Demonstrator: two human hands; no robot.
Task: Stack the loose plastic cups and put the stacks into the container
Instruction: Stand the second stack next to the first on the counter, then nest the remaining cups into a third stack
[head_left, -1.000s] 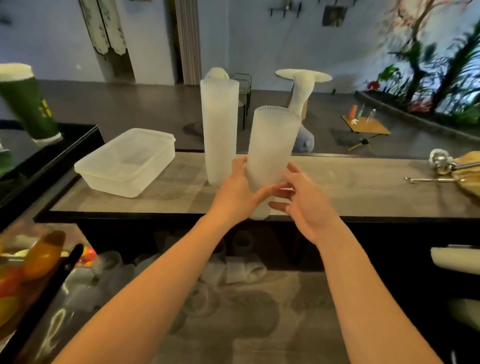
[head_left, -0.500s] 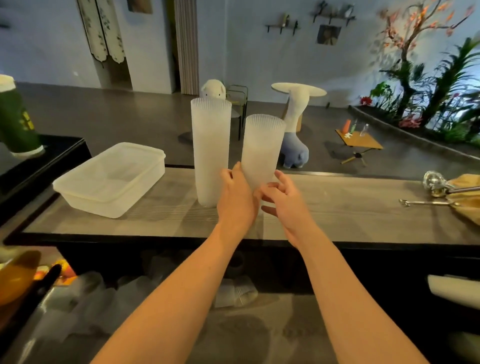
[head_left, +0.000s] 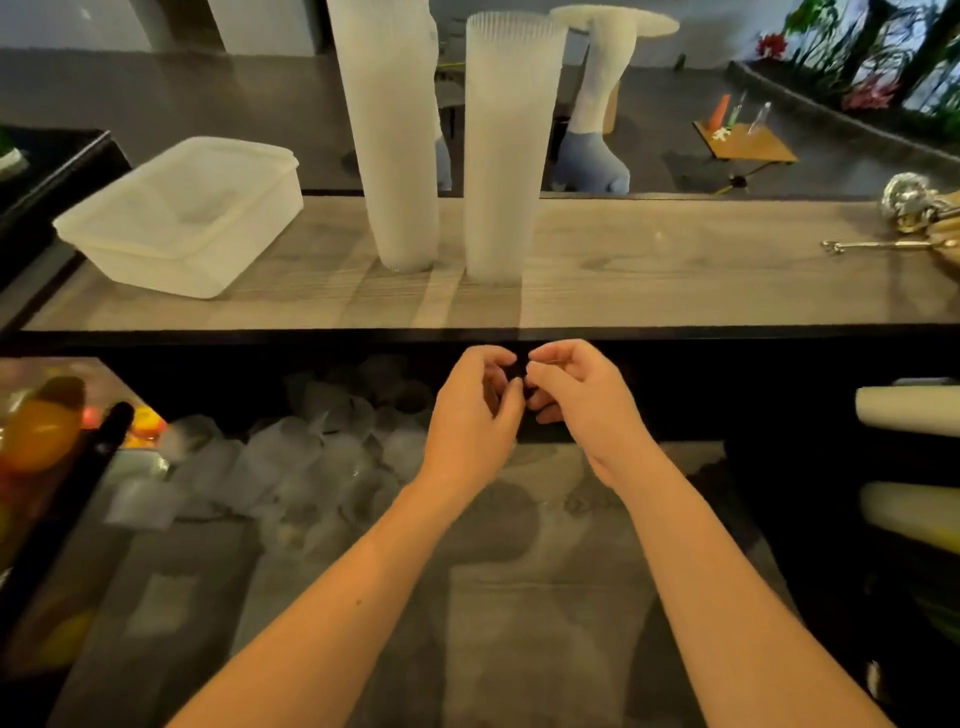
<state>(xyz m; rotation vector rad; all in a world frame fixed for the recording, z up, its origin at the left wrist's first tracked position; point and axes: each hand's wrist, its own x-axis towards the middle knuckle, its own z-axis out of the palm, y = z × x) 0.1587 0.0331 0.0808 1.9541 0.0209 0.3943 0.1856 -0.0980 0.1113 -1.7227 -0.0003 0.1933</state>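
Note:
Two tall stacks of frosted plastic cups stand upright side by side on the wooden counter: the left stack (head_left: 395, 140) and the right stack (head_left: 506, 150). A clear rectangular container (head_left: 182, 218) sits to their left on the same counter. Several loose cups (head_left: 291, 462) lie in a heap on the lower shelf. My left hand (head_left: 475, 421) and my right hand (head_left: 579, 400) hover below the counter's front edge, fingers loosely curled, fingertips almost meeting, holding nothing.
Metal bar tools (head_left: 904, 218) lie at the counter's right end. White and yellowish rolls (head_left: 909, 415) sit on the lower right. Fruit and a dark handle (head_left: 67, 447) are at the lower left. A black tray edge (head_left: 57, 171) borders the left.
Both hands set the right stack down on the counter beside the left stack, let go and dropped below the counter edge. The camera tilted down.

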